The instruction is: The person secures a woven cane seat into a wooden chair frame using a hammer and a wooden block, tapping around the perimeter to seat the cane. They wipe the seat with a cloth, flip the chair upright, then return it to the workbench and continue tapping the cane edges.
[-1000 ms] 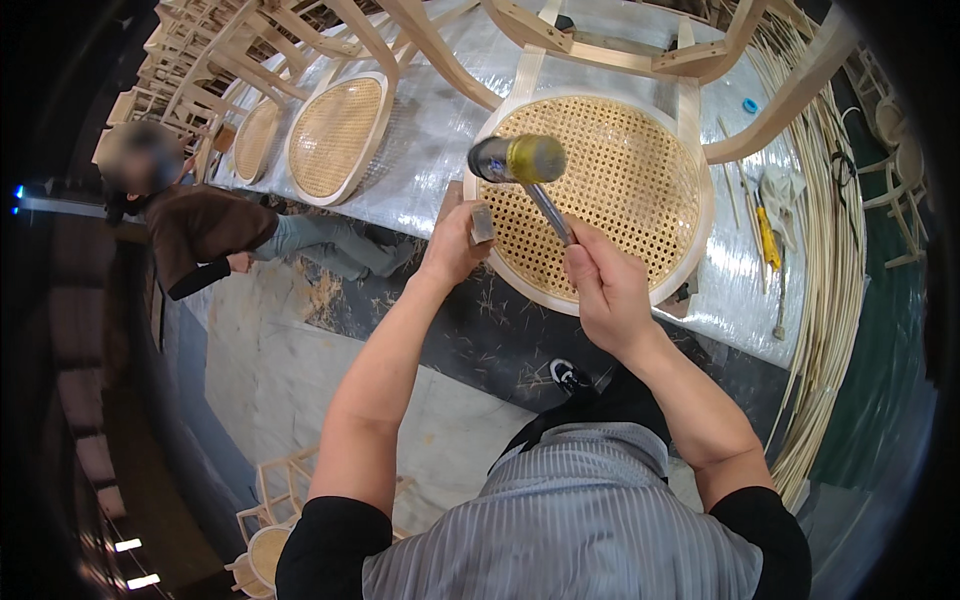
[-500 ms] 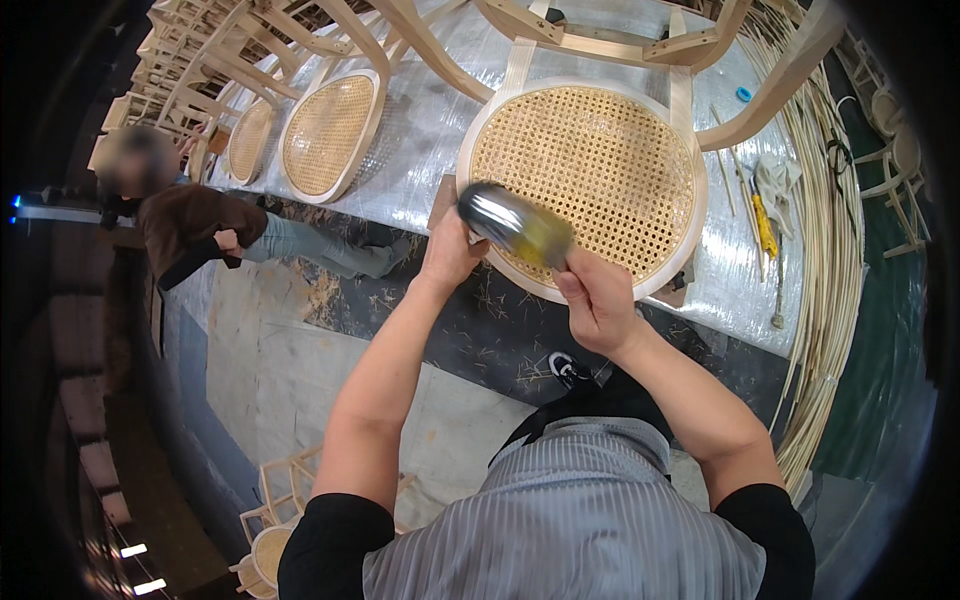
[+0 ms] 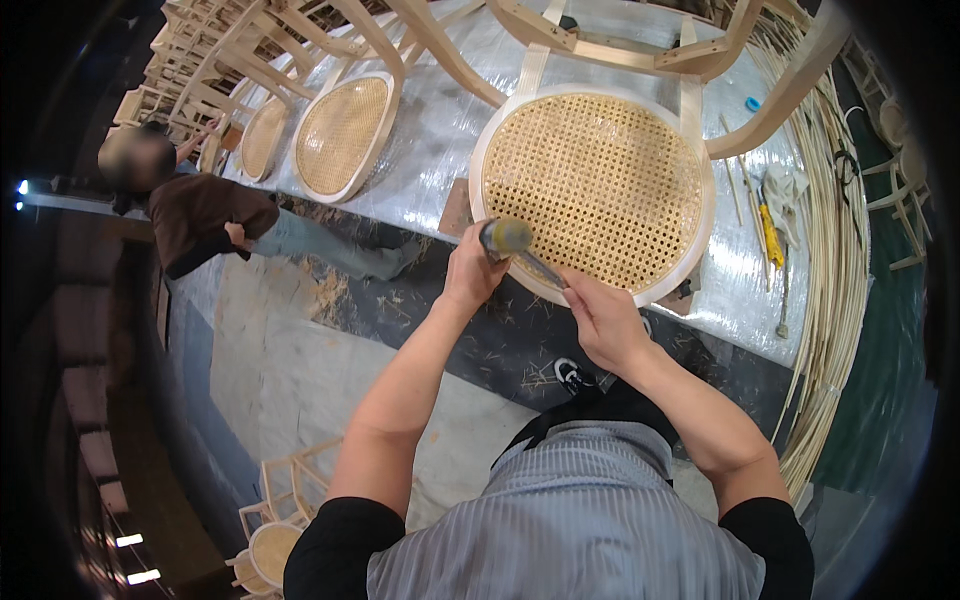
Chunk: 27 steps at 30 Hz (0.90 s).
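Note:
A round chair seat of woven cane in a pale wooden frame lies in front of me, its chair tipped over on the bench. My right hand is closed round the handle of a hammer at the seat's near edge. The hammer's round, yellowish head is at the near left rim, right beside my left hand. Fingers curled, my left hand is at that rim; whatever it grips is hidden behind the fingers and the hammer head.
The bench is covered in shiny plastic film. More cane-seated chairs line it to the left, where another person is. On the right are a yellow-handled tool, a white cloth, a blue ring and long cane strips.
The hammer, blurred between my hands before, now shows its round head end-on by my left hand. Both hands have shifted slightly right and down in the picture, as has the seat.

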Each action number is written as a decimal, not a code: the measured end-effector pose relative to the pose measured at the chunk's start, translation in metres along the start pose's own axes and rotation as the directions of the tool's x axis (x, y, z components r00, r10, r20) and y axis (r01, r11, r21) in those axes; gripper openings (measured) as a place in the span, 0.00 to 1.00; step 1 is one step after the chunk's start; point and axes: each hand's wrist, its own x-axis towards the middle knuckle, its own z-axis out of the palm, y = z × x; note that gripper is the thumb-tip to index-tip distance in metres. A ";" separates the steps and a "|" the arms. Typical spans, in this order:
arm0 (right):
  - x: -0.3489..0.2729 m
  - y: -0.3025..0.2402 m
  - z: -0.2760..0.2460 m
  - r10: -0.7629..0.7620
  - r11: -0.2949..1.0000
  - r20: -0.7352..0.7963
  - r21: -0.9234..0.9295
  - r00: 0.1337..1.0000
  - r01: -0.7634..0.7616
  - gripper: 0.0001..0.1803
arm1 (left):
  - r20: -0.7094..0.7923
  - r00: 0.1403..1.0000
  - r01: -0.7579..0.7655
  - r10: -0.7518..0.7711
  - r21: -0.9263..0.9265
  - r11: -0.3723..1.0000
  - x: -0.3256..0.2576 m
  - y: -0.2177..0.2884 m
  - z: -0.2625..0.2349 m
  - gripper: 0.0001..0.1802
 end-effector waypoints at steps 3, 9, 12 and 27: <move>-0.004 -0.023 -0.004 -0.053 0.991 -0.079 0.117 0.995 0.062 0.18 | 0.032 0.999 -0.022 0.014 0.262 0.965 -0.009 -0.013 -0.010 0.39; -0.013 0.002 -0.011 0.035 0.999 0.034 -0.033 0.999 -0.034 0.19 | -0.010 1.000 0.014 -0.013 0.182 0.983 -0.009 0.017 0.002 0.39; -0.015 -0.010 -0.015 -0.085 0.992 -0.037 0.093 0.996 0.089 0.19 | -0.036 0.996 -0.074 0.080 0.133 0.988 -0.017 0.007 -0.005 0.38; -0.061 0.041 -0.061 0.378 0.900 0.038 0.221 0.925 -0.376 0.18 | -0.138 0.982 0.080 -0.130 -0.316 0.945 -0.035 0.006 0.015 0.30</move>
